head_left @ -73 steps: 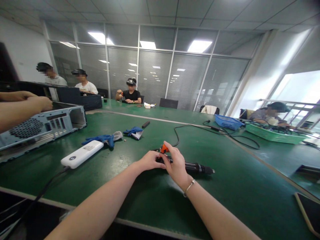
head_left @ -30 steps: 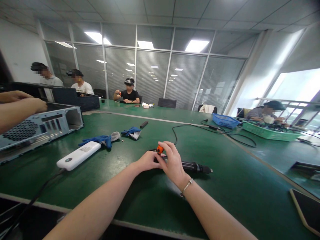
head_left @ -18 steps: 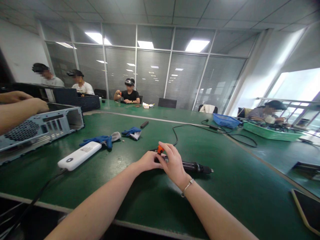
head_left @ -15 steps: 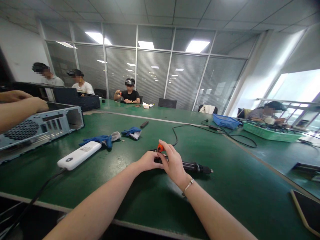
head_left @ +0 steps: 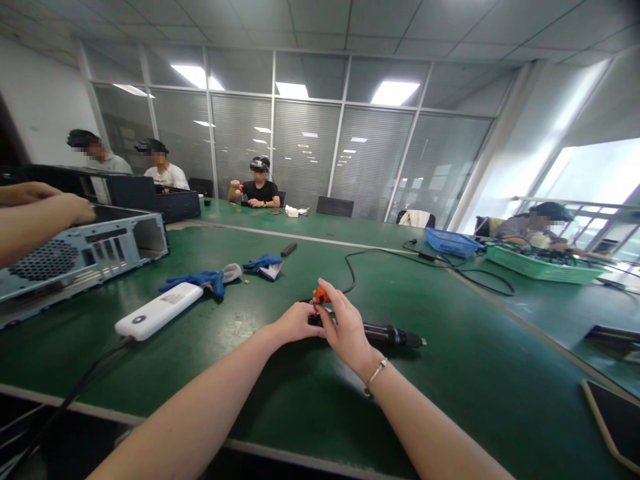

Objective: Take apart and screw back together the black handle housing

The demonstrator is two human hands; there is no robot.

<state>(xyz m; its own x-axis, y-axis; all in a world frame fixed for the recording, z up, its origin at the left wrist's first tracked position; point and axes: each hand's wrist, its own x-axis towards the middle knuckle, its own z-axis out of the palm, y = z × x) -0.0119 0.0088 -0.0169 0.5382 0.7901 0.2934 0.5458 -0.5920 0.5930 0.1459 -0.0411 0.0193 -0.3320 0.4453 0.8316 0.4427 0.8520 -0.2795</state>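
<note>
A black electric screwdriver (head_left: pixel 393 335) lies on the green table, its bit pointing right. My left hand (head_left: pixel 295 325) is closed around its rear end, pressing it to the tabletop. Above that end my right hand (head_left: pixel 345 330) grips an orange-and-black screwdriver (head_left: pixel 321 294), held upright by the handle between thumb and fingers. The two hands almost touch. Fingers hide the hand screwdriver's tip and the spot it meets on the electric screwdriver's body. A black cord runs away from behind my hands.
Left of my arms lie a white power adapter (head_left: pixel 159 311) and blue work gloves (head_left: pixel 215 280). At far left another person's hands (head_left: pixel 55 203) rest over an open computer case (head_left: pixel 105 243). To the right are a blue basket (head_left: pixel 453 243), a green basket (head_left: pixel 545 267) and a phone (head_left: pixel 615 420).
The orange screwdriver handle has turned slightly in my right fingers. My left hand and the electric screwdriver stay in place.
</note>
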